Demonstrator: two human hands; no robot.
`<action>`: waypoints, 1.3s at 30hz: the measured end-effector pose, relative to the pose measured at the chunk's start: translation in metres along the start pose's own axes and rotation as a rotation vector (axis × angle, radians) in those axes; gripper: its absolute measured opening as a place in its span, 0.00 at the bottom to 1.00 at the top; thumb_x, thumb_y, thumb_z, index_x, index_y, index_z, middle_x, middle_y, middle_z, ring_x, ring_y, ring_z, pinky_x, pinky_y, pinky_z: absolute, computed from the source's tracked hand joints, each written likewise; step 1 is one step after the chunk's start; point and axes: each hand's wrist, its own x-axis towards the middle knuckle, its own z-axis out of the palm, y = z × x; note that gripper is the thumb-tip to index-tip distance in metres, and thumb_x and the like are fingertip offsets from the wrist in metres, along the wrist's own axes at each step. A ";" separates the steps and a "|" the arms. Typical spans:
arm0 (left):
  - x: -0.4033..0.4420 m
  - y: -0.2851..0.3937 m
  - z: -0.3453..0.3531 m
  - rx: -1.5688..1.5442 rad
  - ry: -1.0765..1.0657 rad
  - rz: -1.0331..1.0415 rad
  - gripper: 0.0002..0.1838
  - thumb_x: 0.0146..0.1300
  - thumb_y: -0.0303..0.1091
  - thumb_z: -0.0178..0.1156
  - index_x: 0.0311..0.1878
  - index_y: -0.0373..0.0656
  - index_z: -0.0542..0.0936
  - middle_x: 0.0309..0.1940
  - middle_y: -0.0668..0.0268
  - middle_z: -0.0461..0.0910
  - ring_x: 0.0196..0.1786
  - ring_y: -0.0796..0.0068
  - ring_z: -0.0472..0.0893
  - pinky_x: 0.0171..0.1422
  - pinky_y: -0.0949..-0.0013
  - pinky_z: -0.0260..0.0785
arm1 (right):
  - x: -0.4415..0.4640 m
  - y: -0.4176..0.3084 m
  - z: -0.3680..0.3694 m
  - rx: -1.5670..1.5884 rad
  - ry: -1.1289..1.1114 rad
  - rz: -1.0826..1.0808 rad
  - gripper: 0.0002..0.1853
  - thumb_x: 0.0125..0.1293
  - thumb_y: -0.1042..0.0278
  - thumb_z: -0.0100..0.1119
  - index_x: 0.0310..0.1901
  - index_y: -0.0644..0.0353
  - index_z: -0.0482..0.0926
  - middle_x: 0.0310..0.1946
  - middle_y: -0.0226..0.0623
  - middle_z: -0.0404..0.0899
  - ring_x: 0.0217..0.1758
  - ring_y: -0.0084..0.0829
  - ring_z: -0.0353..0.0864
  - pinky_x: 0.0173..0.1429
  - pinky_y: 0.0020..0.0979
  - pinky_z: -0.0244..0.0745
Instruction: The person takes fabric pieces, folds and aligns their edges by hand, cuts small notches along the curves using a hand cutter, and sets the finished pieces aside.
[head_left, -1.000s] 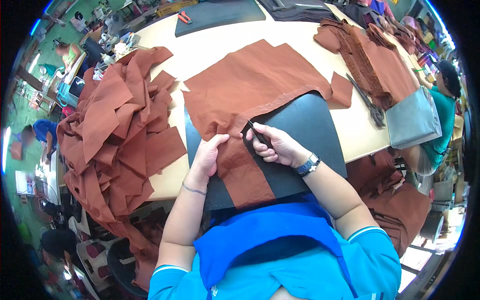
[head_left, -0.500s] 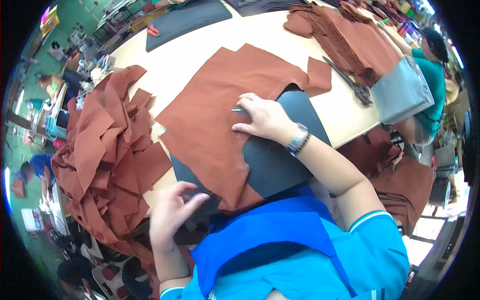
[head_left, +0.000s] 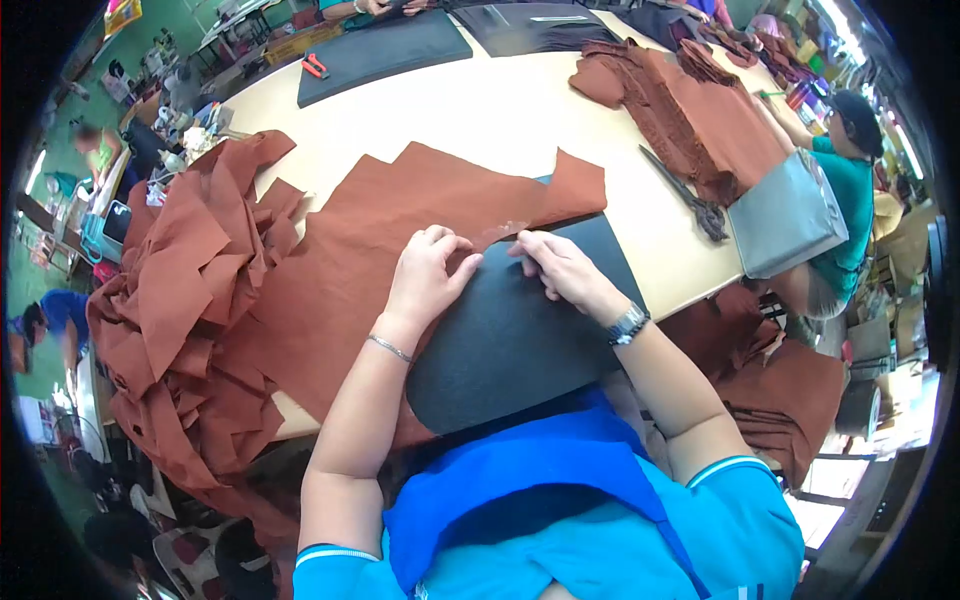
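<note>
The sheet (head_left: 370, 225) is reddish-brown, matt and thin, with an irregular outline: its far edge is stepped and angular, and a squarish flap stands out at its right end. It lies mostly flat with soft creases, spread over the table (head_left: 510, 110) and the far and left parts of the black board (head_left: 520, 335). Its left side meets the brown pile (head_left: 185, 300); pale marks dot its near edge by the flap.

A pale table (head_left: 480, 110) curved across a crowded workroom with a green floor (head_left: 60, 280). A white bench (head_left: 92, 415) and a chair (head_left: 172, 546) stood at left; a bright light (head_left: 838, 30) glowed at upper right.
</note>
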 end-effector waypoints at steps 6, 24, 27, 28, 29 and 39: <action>-0.008 -0.010 -0.004 -0.059 0.029 -0.023 0.07 0.60 0.31 0.70 0.39 0.39 0.86 0.42 0.60 0.82 0.48 0.60 0.82 0.55 0.62 0.76 | -0.001 0.004 -0.007 0.369 -0.120 0.182 0.26 0.80 0.42 0.43 0.56 0.60 0.75 0.26 0.21 0.65 0.20 0.12 0.54 0.22 0.18 0.52; -0.008 -0.017 0.000 -0.226 0.164 -0.011 0.04 0.62 0.27 0.68 0.38 0.37 0.85 0.36 0.63 0.81 0.38 0.68 0.84 0.42 0.67 0.78 | 0.019 0.012 0.020 0.771 -0.289 0.343 0.19 0.81 0.47 0.43 0.48 0.55 0.74 0.20 0.19 0.60 0.16 0.11 0.52 0.15 0.16 0.46; -0.008 -0.015 -0.001 -0.260 0.152 -0.060 0.04 0.61 0.30 0.68 0.37 0.40 0.86 0.35 0.63 0.82 0.40 0.63 0.84 0.46 0.63 0.78 | 0.009 0.011 0.020 0.751 -0.289 0.321 0.18 0.81 0.47 0.44 0.47 0.54 0.73 0.20 0.19 0.61 0.15 0.12 0.52 0.15 0.16 0.46; -0.008 -0.016 -0.001 -0.262 0.152 -0.064 0.04 0.62 0.30 0.68 0.37 0.40 0.86 0.35 0.63 0.82 0.40 0.63 0.84 0.46 0.63 0.78 | 0.008 0.009 0.021 0.759 -0.293 0.346 0.18 0.81 0.47 0.44 0.47 0.54 0.73 0.20 0.20 0.61 0.16 0.12 0.52 0.15 0.16 0.46; -0.009 -0.016 0.000 -0.265 0.152 -0.068 0.04 0.62 0.30 0.68 0.37 0.40 0.85 0.35 0.63 0.82 0.40 0.63 0.84 0.46 0.63 0.78 | 0.008 0.007 0.021 0.768 -0.296 0.370 0.18 0.81 0.47 0.44 0.47 0.54 0.73 0.20 0.20 0.61 0.16 0.12 0.53 0.16 0.16 0.47; -0.009 -0.018 0.001 -0.245 0.169 -0.038 0.05 0.62 0.29 0.68 0.37 0.38 0.85 0.36 0.63 0.82 0.39 0.66 0.84 0.44 0.65 0.79 | 0.016 0.017 0.024 0.811 -0.322 0.308 0.18 0.80 0.46 0.47 0.45 0.54 0.72 0.20 0.20 0.62 0.16 0.12 0.54 0.16 0.16 0.48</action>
